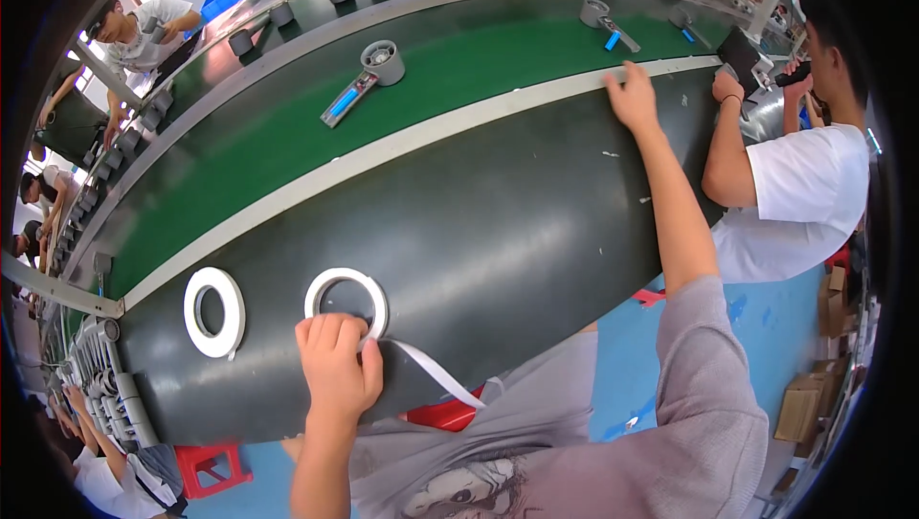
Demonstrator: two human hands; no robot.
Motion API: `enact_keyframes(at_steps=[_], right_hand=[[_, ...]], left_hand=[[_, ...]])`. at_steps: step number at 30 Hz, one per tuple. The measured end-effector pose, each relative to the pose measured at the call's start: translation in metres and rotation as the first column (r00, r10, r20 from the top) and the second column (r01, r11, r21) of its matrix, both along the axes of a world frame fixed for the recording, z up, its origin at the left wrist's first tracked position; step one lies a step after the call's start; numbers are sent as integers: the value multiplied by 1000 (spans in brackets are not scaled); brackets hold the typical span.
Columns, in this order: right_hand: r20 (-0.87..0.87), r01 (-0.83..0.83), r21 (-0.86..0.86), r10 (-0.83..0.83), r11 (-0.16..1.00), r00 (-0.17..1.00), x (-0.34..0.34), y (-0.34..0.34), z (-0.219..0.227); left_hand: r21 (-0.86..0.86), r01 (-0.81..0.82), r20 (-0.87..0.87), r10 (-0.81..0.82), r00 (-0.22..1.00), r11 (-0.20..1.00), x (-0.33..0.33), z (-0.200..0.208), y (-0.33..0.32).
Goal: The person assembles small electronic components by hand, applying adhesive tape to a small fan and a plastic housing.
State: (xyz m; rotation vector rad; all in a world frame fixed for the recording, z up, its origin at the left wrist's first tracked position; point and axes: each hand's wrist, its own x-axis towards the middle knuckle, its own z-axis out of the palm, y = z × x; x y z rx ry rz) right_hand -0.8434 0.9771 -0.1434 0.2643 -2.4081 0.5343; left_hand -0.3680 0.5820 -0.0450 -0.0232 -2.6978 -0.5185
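My left hand (pixel 337 366) is closed on the near rim of a roll of white tape (pixel 378 299) on the dark tabletop (pixel 498 232). From that roll a loose white strip (pixel 436 371) trails toward the table's near edge. My right arm stretches far forward, and my right hand (pixel 634 100) is at the pale rail (pixel 536 93) beside the green conveyor belt, fingers apart and holding nothing. Just beyond it on the belt lies a grey round housing (pixel 593 11) with a handle holding a blue cylinder. A similar grey housing (pixel 383 61) lies farther left on the belt.
A second white tape roll (pixel 233 313) lies left of the first. Grey handled parts (pixel 115 394) are stacked at the table's left end. To my right a co-worker in a white shirt (pixel 804 184) holds a dark device (pixel 742 57). A red stool (pixel 215 466) stands at lower left.
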Motion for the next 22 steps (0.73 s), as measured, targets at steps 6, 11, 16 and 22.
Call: enact_keyframes(at_steps=[6,11,16,22], right_hand=[[166,156,-261,-115,953,979,-68,21,-3],[172,204,-317,-156,926,973,-105,31,-5],[223,120,-418,-26,901,974,-107,9,-2],[485,113,-427,121,897,866,-126,16,12]], left_hand=[[-62,-35,-13,34,999,997,0,0,5],[-55,-19,-46,16,999,998,-7,-2,14],[-72,-56,-45,53,998,996,-10,2,17],[-95,-40,-63,34,997,995,-15,-1,21]])
